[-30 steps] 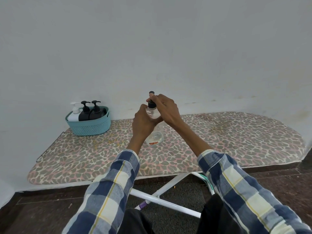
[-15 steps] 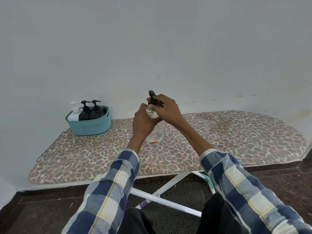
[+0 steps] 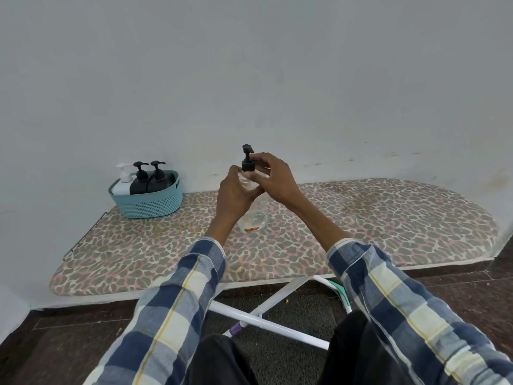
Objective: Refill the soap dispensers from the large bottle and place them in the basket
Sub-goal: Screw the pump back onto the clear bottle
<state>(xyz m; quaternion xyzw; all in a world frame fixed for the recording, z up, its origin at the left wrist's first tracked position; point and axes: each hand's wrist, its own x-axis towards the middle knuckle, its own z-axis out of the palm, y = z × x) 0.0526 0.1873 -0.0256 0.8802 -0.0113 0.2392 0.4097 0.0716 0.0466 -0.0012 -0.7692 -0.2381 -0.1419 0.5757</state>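
Observation:
A clear soap dispenser (image 3: 254, 219) stands upright on the leopard-print ironing board (image 3: 361, 218) near its middle. My left hand (image 3: 236, 194) is wrapped around its upper body. My right hand (image 3: 273, 176) pinches the black pump cap (image 3: 248, 162) at the neck, and the pump head sticks up above my fingers. A teal basket (image 3: 150, 202) sits at the board's back left. It holds one white dispenser (image 3: 123, 180) and two black dispensers (image 3: 140, 179). No large refill bottle is in view.
A pale wall rises directly behind the board. The board's white metal legs (image 3: 261, 315) cross below its front edge over a dark floor. My plaid sleeves and dark trousers fill the lower part of the view.
My right hand has shifted from covering the pump head to gripping the collar below it, so the whole black pump head now shows. The bottle and my left hand stay put.

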